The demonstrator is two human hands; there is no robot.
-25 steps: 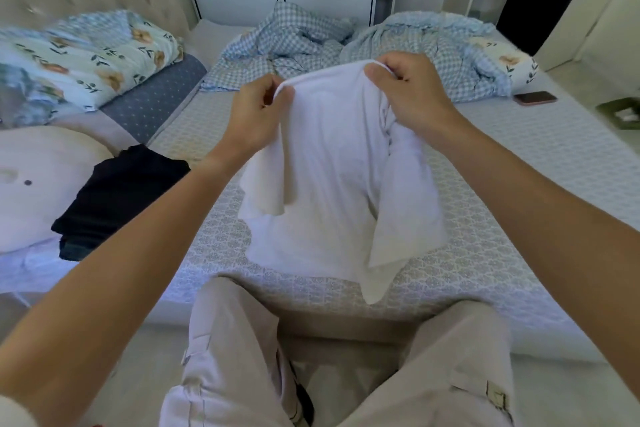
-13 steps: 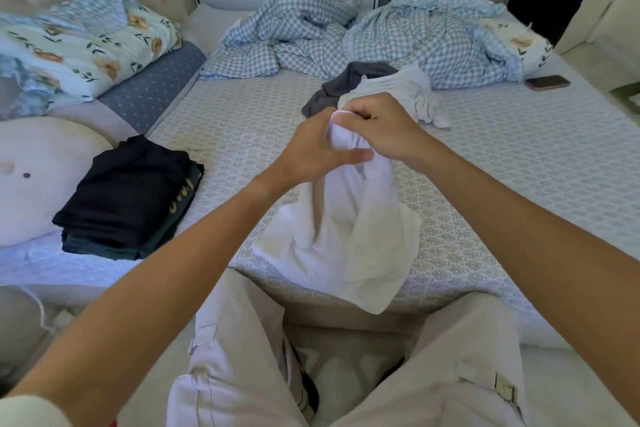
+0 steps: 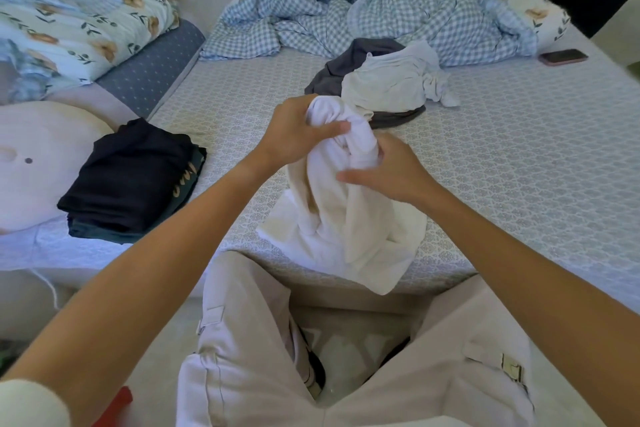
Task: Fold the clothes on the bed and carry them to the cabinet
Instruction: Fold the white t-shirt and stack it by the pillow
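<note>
1. White cotton shirt [image 3: 343,215] is hanging bunched over the near edge of the bed [image 3: 519,156], its top gathered between both hands and its lower part trailing on the patterned sheet.
2. Left hand [image 3: 298,132] is pinching the rolled upper end of the shirt, thumb laid across the cloth.
3. Right hand [image 3: 384,170] is closing around the shirt just below, fingers curled into the fabric, thumb pointing left.
4. Judging from this, the step in hand is sorting the garment out before folding it: finding the shoulders or collar, shaking it open, then laying it flat on the sheet.
5. Doing it well probably means moving the hands apart along one seam, not tugging at the twisted middle, and smoothing before the first fold.
6. Loose heap of cream and dark grey clothes [image 3: 377,83] is lying just beyond the hands, not yet folded.
7. Folded stack of black and dark green clothes [image 3: 131,177] is sitting to the left, near a round cream pillow [image 3: 34,163].
8. Crumpled blue checked blanket [image 3: 363,11] is lying at the far side, and a dark phone [image 3: 562,56] is resting on the sheet at right.
</note>
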